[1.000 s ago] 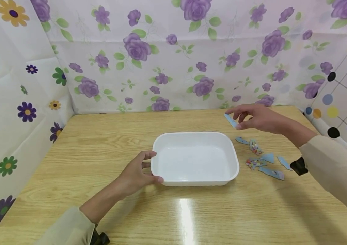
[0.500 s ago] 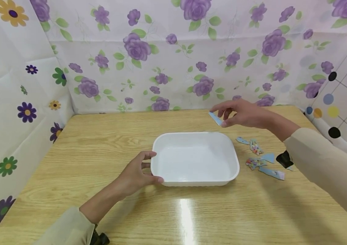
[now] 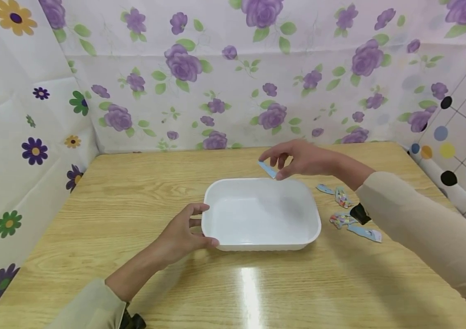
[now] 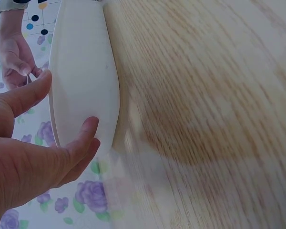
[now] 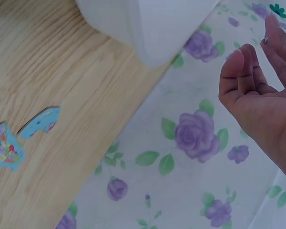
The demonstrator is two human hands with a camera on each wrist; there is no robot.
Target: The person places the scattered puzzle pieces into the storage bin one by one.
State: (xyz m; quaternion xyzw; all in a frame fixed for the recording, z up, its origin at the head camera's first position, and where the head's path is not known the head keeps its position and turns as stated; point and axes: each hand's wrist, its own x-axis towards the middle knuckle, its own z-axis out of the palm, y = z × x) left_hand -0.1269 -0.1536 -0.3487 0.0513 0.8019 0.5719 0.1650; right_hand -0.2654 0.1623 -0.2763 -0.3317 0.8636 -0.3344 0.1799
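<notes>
A white plastic tray [image 3: 261,214] stands on the wooden table. My left hand [image 3: 179,230] holds it by its left end, with the thumb on the front corner and fingertips at the rim. Seen from the left wrist, the left hand's [image 4: 43,138] fingers lie against the tray's outer wall. My right hand [image 3: 300,157] pinches a flat light-blue puzzle piece [image 3: 267,169] between thumb and fingertips, just above the tray's back rim. From the right wrist, that right hand [image 5: 262,71] shows the piece only as a thin edge.
Right of the tray lie several loose flat pieces: a small blue one [image 3: 325,189], two with colourful prints [image 3: 342,198], and a long blue one [image 3: 364,233]. The right forearm passes above some of them. A flowered cloth [image 3: 216,68] hangs behind the table [image 3: 134,183].
My right hand has moved left with the pinched blue puzzle piece, from behind the loose pieces to the tray's back rim. The left hand and the tray have stayed in place.
</notes>
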